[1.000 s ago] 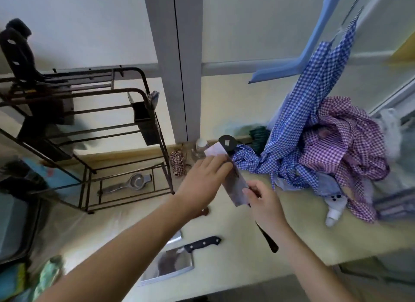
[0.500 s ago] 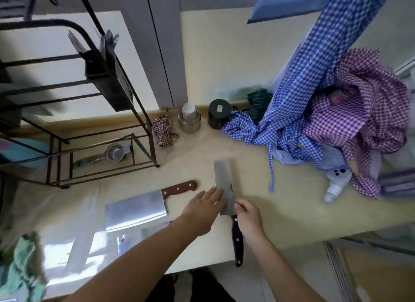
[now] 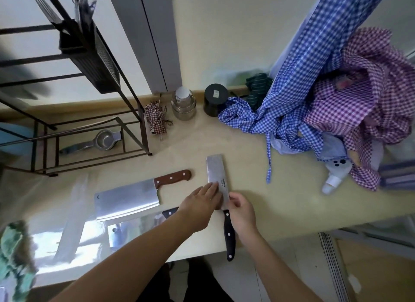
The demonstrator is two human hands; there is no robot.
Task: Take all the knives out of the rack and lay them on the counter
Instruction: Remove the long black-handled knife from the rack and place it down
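Observation:
A black-handled cleaver (image 3: 216,174) lies flat on the cream counter (image 3: 280,202), blade pointing away and handle end past the front edge. My left hand (image 3: 199,208) rests its fingertips on the blade's left side. My right hand (image 3: 241,214) pinches the knife where blade meets handle. To the left lies a wood-handled cleaver (image 3: 128,198). A third knife (image 3: 125,232) lies nearer the edge, its black handle partly hidden under my left wrist. The dark metal rack (image 3: 134,99) stands at the back left, with a utensil holder (image 3: 94,54) hung on its side.
A citrus squeezer (image 3: 101,141) lies on the rack's bottom shelf. A glass jar (image 3: 183,104), a black canister (image 3: 215,99) and a small checked cloth (image 3: 157,118) stand by the wall. Blue and purple checked garments (image 3: 336,88) pile up at the right. A green cloth (image 3: 15,256) sits at the left edge.
One second ago both hands held the black-handled cleaver up in the air. They have brought it down flat onto the counter; my view has tilted downward.

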